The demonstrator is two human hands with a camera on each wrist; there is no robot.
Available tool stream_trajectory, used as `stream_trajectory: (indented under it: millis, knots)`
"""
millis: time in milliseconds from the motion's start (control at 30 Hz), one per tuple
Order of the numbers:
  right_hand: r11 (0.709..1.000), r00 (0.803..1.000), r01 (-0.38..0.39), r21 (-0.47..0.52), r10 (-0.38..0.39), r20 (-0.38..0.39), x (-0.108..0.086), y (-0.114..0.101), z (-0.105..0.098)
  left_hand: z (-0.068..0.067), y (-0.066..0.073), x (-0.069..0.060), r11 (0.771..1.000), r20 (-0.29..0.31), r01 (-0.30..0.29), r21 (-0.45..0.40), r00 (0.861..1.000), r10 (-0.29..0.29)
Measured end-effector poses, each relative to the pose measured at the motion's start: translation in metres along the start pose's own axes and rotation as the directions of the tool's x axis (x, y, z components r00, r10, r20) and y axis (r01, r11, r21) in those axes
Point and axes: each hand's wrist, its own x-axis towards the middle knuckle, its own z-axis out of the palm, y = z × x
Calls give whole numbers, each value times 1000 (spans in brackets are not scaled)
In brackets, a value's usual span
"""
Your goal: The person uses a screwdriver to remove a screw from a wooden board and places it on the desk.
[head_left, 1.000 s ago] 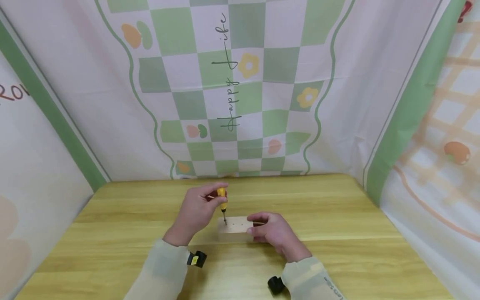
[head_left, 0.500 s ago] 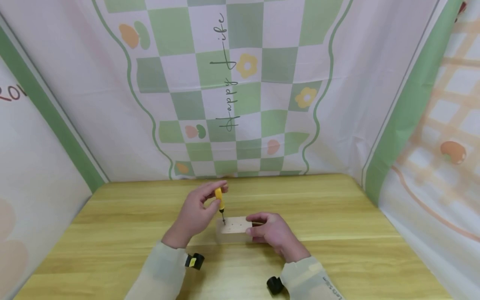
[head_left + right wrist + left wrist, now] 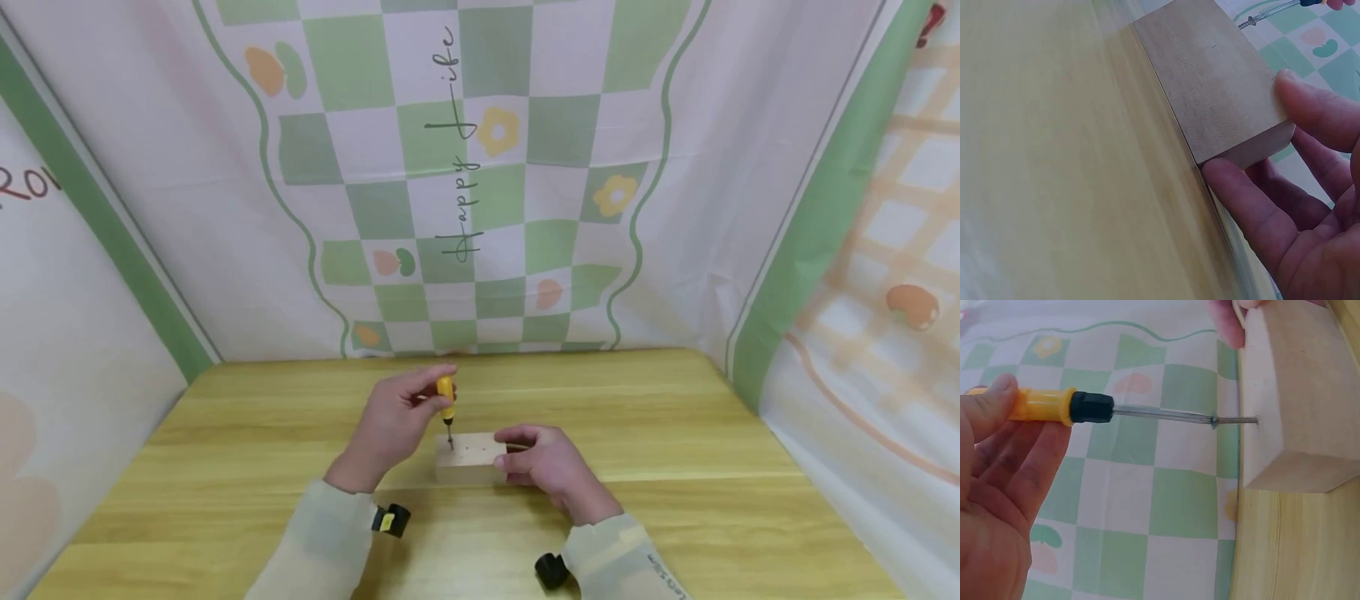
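My left hand (image 3: 388,423) pinches the yellow handle of a screwdriver (image 3: 446,400) between thumb and fingers. The screwdriver stands nearly upright over the left part of a pale wooden block (image 3: 471,474). In the left wrist view, its shaft meets the head of a screw (image 3: 1236,420), whose point is in the block's top face; much of the thread still shows. Two small dark holes are visible to the right of the screw. My right hand (image 3: 553,468) grips the block's right end, thumb and fingers round its edges, as the right wrist view also shows.
The block lies flat on a wood-grain table (image 3: 637,417). Behind the table hangs a green-and-white checked cloth (image 3: 495,196), with more patterned cloth at both sides. Each sleeve carries a black wrist camera (image 3: 552,571).
Half a second ago my left fingers were straighter and lifted off the handle; now they bend in round it again. The screwdriver has straightened slightly. Block and right hand keep their places.
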Motion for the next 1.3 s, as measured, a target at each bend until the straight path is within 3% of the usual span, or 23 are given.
stream_trajectory:
  millis: [167, 267, 400, 533, 600, 700, 833, 967, 1100, 1200, 1300]
  knots:
    - [1000, 1000, 2, 7, -2, 5, 0, 1, -1, 7, 0, 1, 980, -36, -141, 141, 988, 147]
    - [1000, 1000, 3, 6, -3, 8, 1, 1, -1, 9, -2, 1, 968, -68, -178, 176, 979, 192]
    - [1000, 1000, -1, 9, 1, 4, 2, 1, -1, 6, 0, 1, 988, -47, -134, 80, 989, 138]
    - [1000, 1000, -4, 14, 4, -2, 3, 1, -2, -1, 4, 0, 996, 70, -52, -74, 996, 57]
    - [1000, 1000, -5, 12, 5, -2, 3, 1, -2, -3, 4, -1, 994, 104, -27, -106, 994, 38]
    - [1000, 1000, -7, 13, 7, -2, 3, 2, -1, -5, 3, -2, 995, 97, -1, -98, 995, 10]
    - [1000, 1000, -5, 13, 5, -3, 3, 3, -1, -3, 6, -1, 1000, 24, 7, -6, 1000, -7]
    - [1000, 1000, 0, 16, 0, 3, 2, 3, -1, 5, 4, 1, 995, -39, -77, 67, 996, 79]
    - [1000, 1000, 4, 20, -4, 9, 2, 4, -1, 11, 0, 2, 978, -75, -171, 123, 981, 181]
    - [1000, 1000, 6, 15, -6, 8, 2, 4, -1, 9, 1, 3, 983, -57, -151, 103, 986, 158]
    - [1000, 1000, 1, 14, -1, 3, 3, 3, -2, 4, 2, 3, 996, 16, -88, 3, 996, 88]
